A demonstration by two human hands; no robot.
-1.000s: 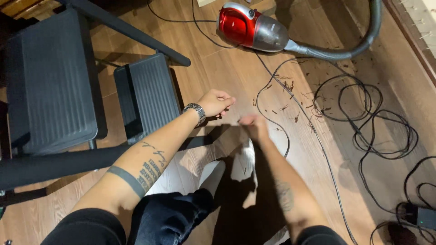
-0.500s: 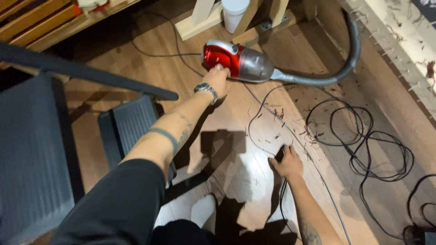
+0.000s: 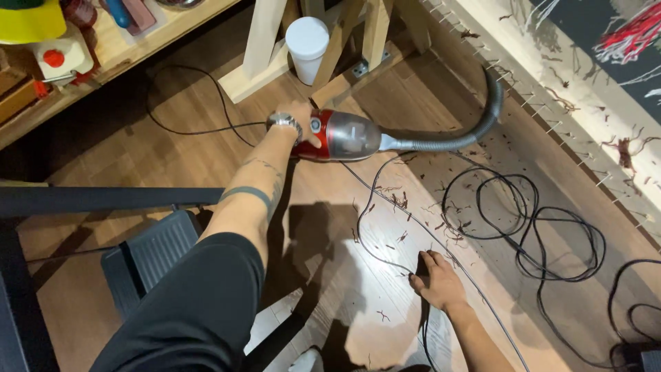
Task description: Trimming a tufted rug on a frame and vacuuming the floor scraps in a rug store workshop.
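My left hand (image 3: 297,118), with a watch on the wrist, reaches far forward and rests on the back of a small red and grey canister vacuum cleaner (image 3: 344,136) lying on the wooden floor. A grey ribbed hose (image 3: 475,131) curves off the vacuum to the right. My right hand (image 3: 435,279) presses flat on the floor, fingers spread, on top of a thin black cable (image 3: 385,213) that runs toward the vacuum. Short reddish yarn scraps (image 3: 406,207) lie scattered between the two hands.
A tangle of black cable (image 3: 544,234) loops on the floor at right. A white cup (image 3: 307,47) stands by wooden frame legs (image 3: 265,48). A black step stool (image 3: 151,258) sits lower left. A shelf with tools (image 3: 103,34) runs upper left, a tufting frame (image 3: 551,89) at right.
My left hand went from near my right hand out to the vacuum cleaner and now lies on it. My right hand dropped to the floor onto the cable. The view tilted forward.
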